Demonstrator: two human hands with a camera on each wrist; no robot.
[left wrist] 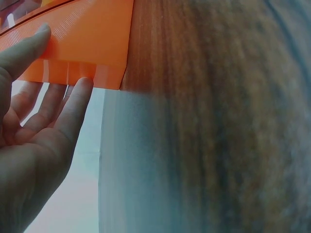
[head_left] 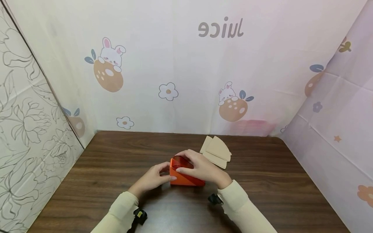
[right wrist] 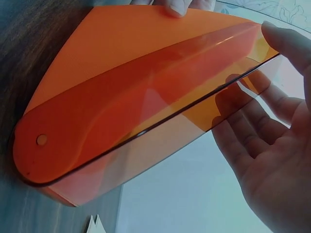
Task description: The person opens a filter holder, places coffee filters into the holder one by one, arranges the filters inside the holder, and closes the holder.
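An orange fan-shaped coffee filter holder [head_left: 183,181] with a see-through, reddish-brown lid [right wrist: 97,131] stands on the table. My left hand [head_left: 154,176] grips its taller end, the thumb on the front wall and the fingers [left wrist: 80,92] against the end wall. From above, my right hand [head_left: 201,165] holds the lid by its end, thumb on one side and fingers on the other. Those fingers show through the clear plastic in the right wrist view. A round pivot [right wrist: 41,140] marks the lid's opposite end. Just behind the right hand lie several tan paper coffee filters [head_left: 218,149].
The dark wood table [head_left: 122,155] reaches back to a printed cloth backdrop [head_left: 192,110]. More cloth hangs at both sides. A small black wrist device [head_left: 140,216] sits by the left cuff, another [head_left: 215,199] by the right.
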